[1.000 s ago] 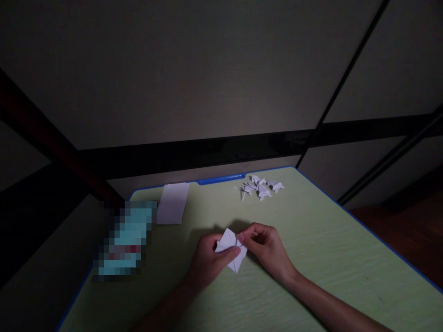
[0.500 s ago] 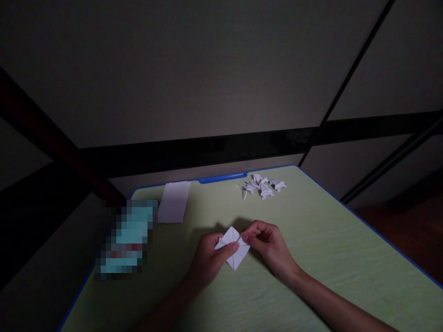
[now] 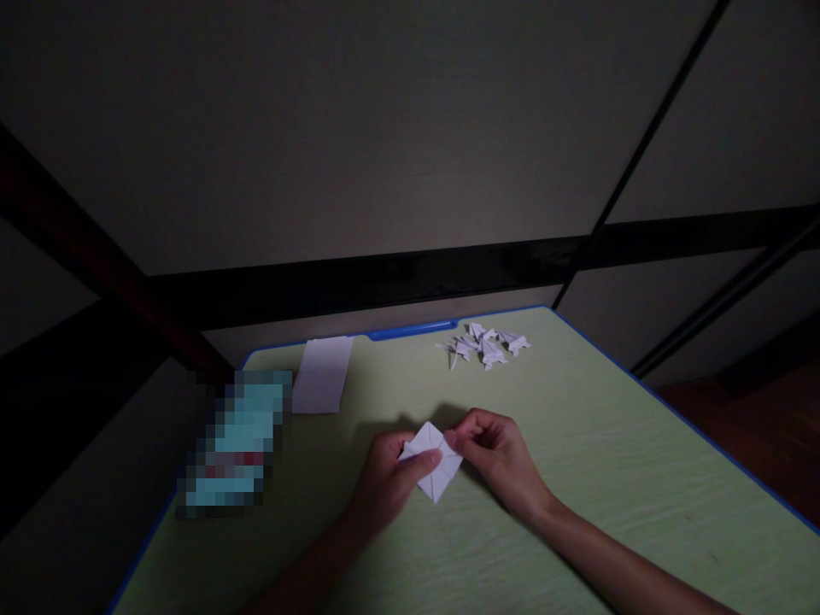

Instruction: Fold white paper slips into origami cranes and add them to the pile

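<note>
A small folded white paper (image 3: 436,485), diamond-shaped with creases across its face, is held above the table between both hands. My left hand (image 3: 389,478) is closed on its left side, the thumb lying flat over the paper's middle and the fingers behind it. My right hand (image 3: 497,451) pinches the upper right edge between thumb and curled forefinger. Its other fingers are bent in, and their tips are partly hidden. Beyond the hands, several folded white paper figures (image 3: 492,353) sit in a cluster near the table's far edge.
The light green table (image 3: 608,478) has a blue rim. At the back left lies a flat white sheet of paper (image 3: 322,374), beside a blurred-out teal item (image 3: 240,436). A blue tray groove (image 3: 413,330) runs along the far edge, against a panelled wall (image 3: 359,137).
Almost nothing differs. The folded paper has shifted very slightly toward me, and both hands keep the same hold.
</note>
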Demonstrator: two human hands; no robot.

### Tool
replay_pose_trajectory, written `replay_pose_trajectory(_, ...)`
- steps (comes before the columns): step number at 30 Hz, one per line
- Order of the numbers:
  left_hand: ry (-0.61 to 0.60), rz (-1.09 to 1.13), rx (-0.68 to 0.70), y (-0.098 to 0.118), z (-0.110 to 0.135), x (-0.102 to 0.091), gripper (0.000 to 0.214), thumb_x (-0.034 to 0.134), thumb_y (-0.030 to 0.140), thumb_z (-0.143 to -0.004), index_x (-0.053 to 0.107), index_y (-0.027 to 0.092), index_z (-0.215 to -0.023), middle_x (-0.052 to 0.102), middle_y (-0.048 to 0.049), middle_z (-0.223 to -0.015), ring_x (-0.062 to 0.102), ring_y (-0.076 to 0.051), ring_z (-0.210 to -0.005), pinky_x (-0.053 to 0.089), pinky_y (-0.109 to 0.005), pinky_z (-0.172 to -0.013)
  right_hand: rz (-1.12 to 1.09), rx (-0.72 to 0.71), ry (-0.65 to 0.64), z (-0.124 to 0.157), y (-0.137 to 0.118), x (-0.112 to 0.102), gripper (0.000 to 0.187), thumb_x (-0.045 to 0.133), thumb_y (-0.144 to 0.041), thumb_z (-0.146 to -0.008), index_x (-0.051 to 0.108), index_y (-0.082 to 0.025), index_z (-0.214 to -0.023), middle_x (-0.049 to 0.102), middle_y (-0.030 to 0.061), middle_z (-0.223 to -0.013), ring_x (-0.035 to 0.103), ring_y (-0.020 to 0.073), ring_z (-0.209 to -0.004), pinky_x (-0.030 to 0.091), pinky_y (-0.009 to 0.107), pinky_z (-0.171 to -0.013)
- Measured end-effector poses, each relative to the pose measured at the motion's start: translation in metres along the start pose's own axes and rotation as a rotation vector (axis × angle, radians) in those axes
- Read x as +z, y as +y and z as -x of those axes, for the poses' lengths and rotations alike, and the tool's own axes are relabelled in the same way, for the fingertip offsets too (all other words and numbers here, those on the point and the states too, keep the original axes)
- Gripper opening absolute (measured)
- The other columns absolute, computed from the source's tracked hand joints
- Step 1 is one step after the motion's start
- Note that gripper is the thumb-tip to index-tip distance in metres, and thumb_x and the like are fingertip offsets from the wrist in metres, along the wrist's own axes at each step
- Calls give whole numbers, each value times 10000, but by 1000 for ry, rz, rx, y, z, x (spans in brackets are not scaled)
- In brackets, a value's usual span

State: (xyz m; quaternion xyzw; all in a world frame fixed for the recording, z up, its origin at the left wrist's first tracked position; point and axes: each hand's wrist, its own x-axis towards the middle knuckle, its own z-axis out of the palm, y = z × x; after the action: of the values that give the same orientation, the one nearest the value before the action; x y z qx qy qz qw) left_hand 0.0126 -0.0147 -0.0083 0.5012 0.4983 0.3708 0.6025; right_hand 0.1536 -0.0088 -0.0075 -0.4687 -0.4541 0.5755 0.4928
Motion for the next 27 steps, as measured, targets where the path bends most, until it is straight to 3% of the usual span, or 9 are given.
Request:
replay_pose_trajectory(12, -21, 12, -4, 1, -1, -1, 213, 578, 317, -575, 530, 113, -541, 469, 22, -472, 373, -84, -453, 268, -202, -435, 103, -84, -8, 2, 3, 1, 207, 625, -288, -618, 508, -133, -547, 486, -42, -488, 405, 65, -456, 321, 194, -445)
replay_pose_trajectory(27, 84, 10, -4, -1, 0, 8, 253, 607, 350, -571, 550, 105, -549, 477, 19, -467, 411, -92, -449, 282, -194, -419, 166, -122, -16, 6, 5, 2, 210, 618, -323, -647, 525, -146, -582, 500, -23, -524, 425, 87, -482, 349, 215, -465)
